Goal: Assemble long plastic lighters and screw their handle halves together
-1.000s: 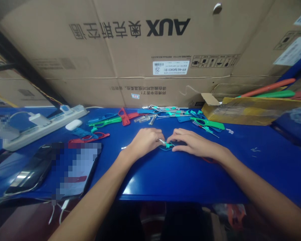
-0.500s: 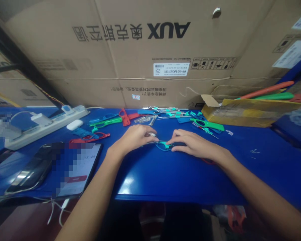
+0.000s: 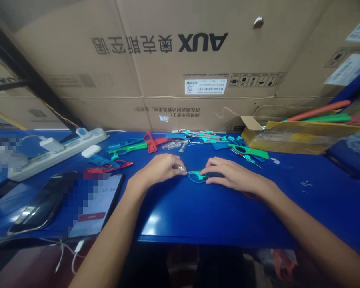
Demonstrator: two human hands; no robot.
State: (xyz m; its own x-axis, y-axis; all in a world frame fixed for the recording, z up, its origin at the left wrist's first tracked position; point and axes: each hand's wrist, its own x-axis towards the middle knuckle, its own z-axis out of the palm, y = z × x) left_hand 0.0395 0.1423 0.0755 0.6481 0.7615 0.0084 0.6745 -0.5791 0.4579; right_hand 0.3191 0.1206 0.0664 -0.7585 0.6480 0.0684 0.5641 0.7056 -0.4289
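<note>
Low over the table's middle, my left hand [image 3: 163,168] is closed in a pinch on a small clear, shiny piece [image 3: 179,167], which looks like a lighter's transparent gas tank. My right hand [image 3: 225,172] grips the right end of a blue plastic lighter handle [image 3: 195,179] with a loop. A teal trigger piece [image 3: 201,176] sits in the handle by my right fingertips. My left fingertips touch the handle's left end, where a thin wire or tube shows. The fingers hide much of both pieces. A red part [image 3: 250,195] lies partly under my right wrist.
Clear tanks [image 3: 183,146], metal tubes with wires [image 3: 198,134] and red, green and blue handles [image 3: 129,148] lie along the back. A cardboard box [image 3: 300,138] of handles stands right. At left are phones [image 3: 93,212] and a power strip [image 3: 63,154].
My left hand has moved slightly down and right, bringing the clear piece to the left end of the blue handle. My right hand stays almost in place. The camera view has tilted slightly.
</note>
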